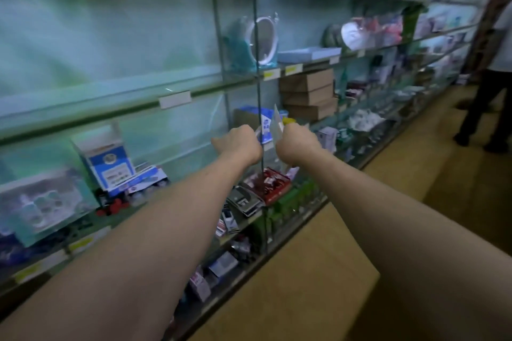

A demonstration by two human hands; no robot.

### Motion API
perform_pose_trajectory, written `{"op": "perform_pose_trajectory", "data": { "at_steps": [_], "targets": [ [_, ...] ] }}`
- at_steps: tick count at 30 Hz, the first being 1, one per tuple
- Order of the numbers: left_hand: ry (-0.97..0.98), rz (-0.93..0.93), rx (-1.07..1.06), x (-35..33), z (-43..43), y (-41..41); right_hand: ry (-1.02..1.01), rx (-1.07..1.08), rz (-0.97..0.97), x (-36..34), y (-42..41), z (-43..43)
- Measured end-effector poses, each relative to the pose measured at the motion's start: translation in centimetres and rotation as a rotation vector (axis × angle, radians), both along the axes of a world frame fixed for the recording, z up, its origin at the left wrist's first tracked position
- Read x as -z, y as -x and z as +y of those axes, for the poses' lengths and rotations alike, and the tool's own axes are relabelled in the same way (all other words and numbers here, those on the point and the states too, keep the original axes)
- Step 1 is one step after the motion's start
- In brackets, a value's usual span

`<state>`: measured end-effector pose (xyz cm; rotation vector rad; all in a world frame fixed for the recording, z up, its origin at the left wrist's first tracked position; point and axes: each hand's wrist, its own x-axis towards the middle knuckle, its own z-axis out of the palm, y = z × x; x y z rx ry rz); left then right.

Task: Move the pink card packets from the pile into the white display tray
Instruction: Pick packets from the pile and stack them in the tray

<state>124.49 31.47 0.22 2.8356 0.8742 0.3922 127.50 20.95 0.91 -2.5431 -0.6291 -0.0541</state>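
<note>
Head view, single entry.

Item 1, your left hand (pixel 238 141): stretched out to the glass shelving (pixel 177 97), back turned to the camera; fingers curled but hidden; I cannot tell whether it holds anything.

Item 2, your right hand (pixel 297 141): level with the left and just beside it; clenched, and by the look of it grasping the lower edge of item 3.

Item 3, pale flat piece (pixel 277 122): thin, standing nearly upright between your two hands; too blurred to read its colour; likely one of the card packets, though that is a judgement.

Item 4, pale tray (pixel 309 53): shallow, on the shelf above and to the right of your hands; possibly the display tray; well apart from item 3.

Item 5, pile of pink packets: not to be made out among the blurred goods.

Item 6, surrounding stock: brown boxes (pixel 307 94) under the tray shelf; red packets (pixel 274 183) below your wrists; a blue-and-white box (pixel 109 158) to the left.

Item 7, a person (pixel 487 108) standing down the aisle, well apart.

Hazards: an edge grip on so thin a piece could let it bend or slip to the floor (pixel 304 271); lifting toward the tray, you could strike the shelf lip; your forearms pass close over the red packets and could sweep them off.
</note>
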Motion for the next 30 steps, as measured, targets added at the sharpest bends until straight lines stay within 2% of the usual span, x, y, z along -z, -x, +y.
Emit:
{"op": "perform_pose_trajectory", "data": {
  "at_steps": [13,17,30],
  "targets": [
    [0.043,0.166,0.232,6.9,-10.6,-15.0,0.168,0.313,0.242,6.9,-12.7,-11.4],
    [0.1,0.185,0.264,8.2,-12.9,-20.6,0.154,0.375,0.284,8.1,-17.5,-14.1],
    [0.137,0.232,0.259,9.5,-14.5,-33.3,0.1,0.358,0.349,10.7,-30.8,-17.3]
  ]
}}
